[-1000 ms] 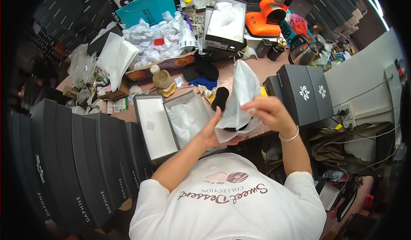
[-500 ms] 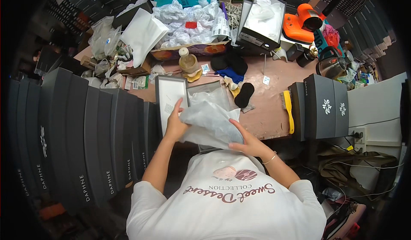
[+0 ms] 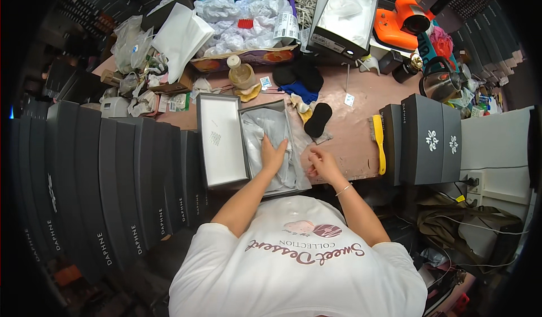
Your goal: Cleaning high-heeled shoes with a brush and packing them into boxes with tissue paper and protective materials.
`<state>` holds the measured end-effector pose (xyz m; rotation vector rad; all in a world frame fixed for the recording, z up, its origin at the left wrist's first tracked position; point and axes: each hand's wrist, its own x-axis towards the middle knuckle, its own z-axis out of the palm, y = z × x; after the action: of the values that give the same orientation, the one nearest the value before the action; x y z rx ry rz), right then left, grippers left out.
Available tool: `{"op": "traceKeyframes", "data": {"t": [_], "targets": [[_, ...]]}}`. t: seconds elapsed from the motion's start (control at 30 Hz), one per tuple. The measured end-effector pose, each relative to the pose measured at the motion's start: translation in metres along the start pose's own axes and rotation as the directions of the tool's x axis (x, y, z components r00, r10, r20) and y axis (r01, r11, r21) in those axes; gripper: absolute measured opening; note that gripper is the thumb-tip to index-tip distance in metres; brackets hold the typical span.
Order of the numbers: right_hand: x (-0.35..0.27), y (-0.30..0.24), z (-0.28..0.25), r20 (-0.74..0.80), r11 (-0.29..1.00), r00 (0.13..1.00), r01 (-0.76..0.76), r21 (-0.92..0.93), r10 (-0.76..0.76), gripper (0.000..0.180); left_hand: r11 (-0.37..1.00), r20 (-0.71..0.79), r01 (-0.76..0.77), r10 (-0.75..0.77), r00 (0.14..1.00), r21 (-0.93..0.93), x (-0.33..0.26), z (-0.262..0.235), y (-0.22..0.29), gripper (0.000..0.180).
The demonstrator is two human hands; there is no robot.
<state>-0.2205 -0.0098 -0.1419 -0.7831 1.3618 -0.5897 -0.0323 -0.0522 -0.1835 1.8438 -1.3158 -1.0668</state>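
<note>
A dark grey shoe box [image 3: 243, 143] lies open before me, its pale-lined lid [image 3: 219, 147] standing off to the left. White, translucent tissue paper [image 3: 261, 126] fills the box, wrapped over contents I cannot make out. My left hand [image 3: 272, 155] rests on this wrapping inside the box, thumb and fingers spread. Just beyond the box's right side, my right hand [image 3: 324, 164] has its fingers curled at the loose edge of the tissue. The pinch itself is only partly visible.
Tall stacks of grey boxes [image 3: 113, 181] flank my left. On the right are a yellow brush [image 3: 379, 145] and upright boxes [image 3: 430, 142]. Farther back sit a black pad [image 3: 318, 120], a bottle [image 3: 241, 74], a carton of crumpled paper [image 3: 243, 57], an orange device [image 3: 398, 26] and a kettle [image 3: 440, 85].
The tissue-wrapped bundle has gone from between my hands down into the box. My left hand has moved right onto it, while my right hand has come off its side to the tissue's edge.
</note>
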Motion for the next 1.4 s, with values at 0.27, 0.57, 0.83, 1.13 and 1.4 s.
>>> {"op": "traceKeyframes", "data": {"t": [0.27,0.57,0.83,1.13,1.4], "targets": [[0.080,0.035,0.015,-0.151,0.788,0.860,0.358,-0.501,-0.487,0.026,0.967,0.118,-0.092,0.065,0.991,0.237,-0.061,-0.010,0.032,0.097],[0.055,-0.121,-0.053,0.060,0.842,0.958,0.216,0.494,-0.281,0.024,0.920,0.411,0.255,-0.118,0.904,-0.297,-0.045,-0.057,0.026,0.091],[0.034,-0.026,-0.108,0.188,0.880,0.982,0.088,-0.466,0.001,0.029,0.996,0.207,-0.053,0.066,0.976,-0.069,-0.037,-0.003,-0.022,0.090],[0.000,-0.026,0.073,0.507,0.080,0.504,0.760,-0.645,-0.700,0.054,0.790,-0.023,-0.607,0.608,0.794,-0.083,-0.125,-0.109,0.066,0.055],[0.051,-0.074,0.105,0.725,0.174,0.614,0.787,-0.592,-0.312,0.038,0.968,0.184,-0.206,0.179,0.967,0.141,-0.132,-0.090,-0.012,0.069]]}}
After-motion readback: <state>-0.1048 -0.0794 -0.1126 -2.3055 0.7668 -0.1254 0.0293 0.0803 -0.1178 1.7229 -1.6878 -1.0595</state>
